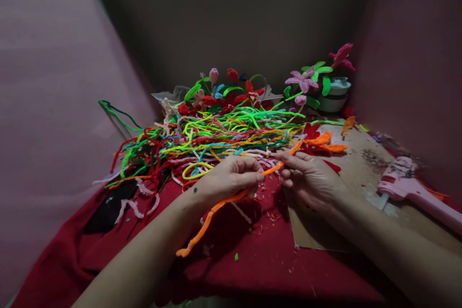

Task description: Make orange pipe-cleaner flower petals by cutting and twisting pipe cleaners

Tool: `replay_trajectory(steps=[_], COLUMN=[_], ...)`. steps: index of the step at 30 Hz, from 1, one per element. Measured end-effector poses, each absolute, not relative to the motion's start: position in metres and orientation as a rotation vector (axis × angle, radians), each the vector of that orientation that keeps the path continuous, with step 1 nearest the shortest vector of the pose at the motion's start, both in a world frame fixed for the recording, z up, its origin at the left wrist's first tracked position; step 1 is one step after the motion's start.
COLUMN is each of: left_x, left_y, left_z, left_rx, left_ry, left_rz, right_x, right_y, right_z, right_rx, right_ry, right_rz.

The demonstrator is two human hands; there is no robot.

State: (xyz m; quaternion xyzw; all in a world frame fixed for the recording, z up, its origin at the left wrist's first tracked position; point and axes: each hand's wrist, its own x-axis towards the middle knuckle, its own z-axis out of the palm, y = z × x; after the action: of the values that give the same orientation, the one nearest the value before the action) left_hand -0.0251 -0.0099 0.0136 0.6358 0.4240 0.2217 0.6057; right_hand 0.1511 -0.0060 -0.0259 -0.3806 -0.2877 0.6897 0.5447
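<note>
An orange pipe cleaner [211,215] runs slantwise between my hands, above the red cloth. My left hand [234,173] pinches it near the middle, and its bent lower end hangs free toward me. Farther up, the thumb and fingers of my right hand [306,173] close on the same pipe cleaner, whose tip pokes out above them. Just behind the right hand lie orange petal shapes [325,142] and a red petal piece [311,132] on the cardboard. Whether the orange strand joins those petals cannot be made out.
A heap of colourful pipe cleaners [231,130] spreads behind my hands. Finished fuzzy flowers [303,79] stand at the back, near a pale pot [335,101]. A pink glue gun [404,180] rests on the cardboard [317,231] at right. A black flat object [108,209] lies at left on the red cloth [270,269].
</note>
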Motion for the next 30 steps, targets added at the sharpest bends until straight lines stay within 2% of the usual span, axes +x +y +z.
replay_trajectory(steps=[7, 12, 18, 30], left_x=[-0.011, -0.008, -0.008, -0.007], left_y=[-0.019, -0.023, -0.023, -0.025], left_z=[0.006, 0.000, -0.003, -0.009], left_rx=[2.003, 2.343, 2.400, 2.420], left_ry=[1.084, 1.173, 1.243, 1.328], left_rz=[0.878, 0.909, 0.860, 0.813], right_x=[0.148, 0.147, 0.146, 0.144], right_y=[-0.013, -0.016, -0.018, -0.025], right_z=[-0.030, -0.032, -0.032, -0.028], right_rx=[-0.920, -0.935, -0.895, -1.057], right_ry=[-0.837, -0.901, -0.918, -1.302], right_rz=[1.628, 1.677, 1.733, 1.439])
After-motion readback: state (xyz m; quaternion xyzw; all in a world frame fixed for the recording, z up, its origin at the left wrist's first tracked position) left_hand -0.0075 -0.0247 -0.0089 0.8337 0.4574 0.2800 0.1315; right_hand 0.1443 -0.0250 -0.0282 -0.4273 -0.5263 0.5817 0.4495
